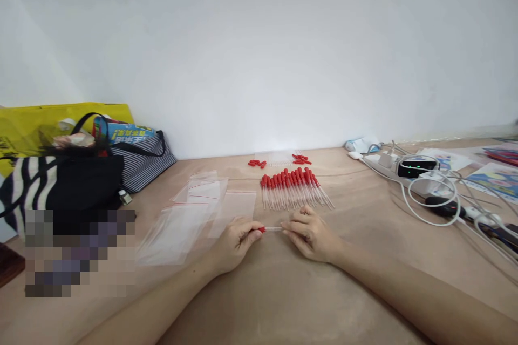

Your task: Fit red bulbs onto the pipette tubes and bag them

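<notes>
Between my two hands a clear dropper tube [274,229] with a red rubber bulb is held level above the table. My left hand [238,237] pinches the red bulb [261,229] between thumb and finger. The far end of the clear tube is gripped by the fingertips of my right hand [309,234], which cover its tip. Just beyond my hands lies a row of red-bulbed droppers [289,188], side by side with bulbs pointing away. Loose red bulbs [257,163] and more red bulbs [301,159] lie behind it, beside several bare clear tubes [280,158].
Clear zip bags [182,226] overlap left of my hands. Farther left are a striped bag [140,159], a black bag [87,183] and a yellow bag [24,129]. On the right, a power strip [382,168] with tangled white cables stands near a black mouse [443,206] and papers [496,180].
</notes>
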Motion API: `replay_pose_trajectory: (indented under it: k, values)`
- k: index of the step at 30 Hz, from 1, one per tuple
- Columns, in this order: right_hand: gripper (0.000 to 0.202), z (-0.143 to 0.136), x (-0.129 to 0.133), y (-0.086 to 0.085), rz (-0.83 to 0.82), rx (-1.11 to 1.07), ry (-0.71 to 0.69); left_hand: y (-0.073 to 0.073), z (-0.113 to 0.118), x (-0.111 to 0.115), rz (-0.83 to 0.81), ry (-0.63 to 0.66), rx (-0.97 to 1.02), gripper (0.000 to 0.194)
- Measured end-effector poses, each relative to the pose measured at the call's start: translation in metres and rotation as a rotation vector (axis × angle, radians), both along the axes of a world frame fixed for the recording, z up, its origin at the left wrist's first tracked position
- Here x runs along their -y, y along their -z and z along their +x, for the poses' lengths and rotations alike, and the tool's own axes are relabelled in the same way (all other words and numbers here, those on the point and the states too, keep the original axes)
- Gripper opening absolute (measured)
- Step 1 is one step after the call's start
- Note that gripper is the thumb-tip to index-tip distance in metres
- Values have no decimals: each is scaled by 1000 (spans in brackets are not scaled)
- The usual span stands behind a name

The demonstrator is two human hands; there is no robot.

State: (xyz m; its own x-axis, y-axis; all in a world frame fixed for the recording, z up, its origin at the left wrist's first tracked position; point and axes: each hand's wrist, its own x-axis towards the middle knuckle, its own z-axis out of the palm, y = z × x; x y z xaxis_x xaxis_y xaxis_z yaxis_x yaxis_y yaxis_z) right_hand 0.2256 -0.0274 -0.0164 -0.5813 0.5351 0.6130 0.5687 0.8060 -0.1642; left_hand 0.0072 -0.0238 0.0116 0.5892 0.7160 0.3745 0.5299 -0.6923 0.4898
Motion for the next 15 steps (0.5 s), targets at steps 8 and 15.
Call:
replay_pose_trajectory:
  k: [8, 15]
  values:
    - [20, 0, 0, 0, 24, 76, -14, 2, 1, 0, 65, 46, -46, 20]
    - [24, 0, 0, -1, 76, 144, -12, 7, -1, 0, 149, 45, -97, 18]
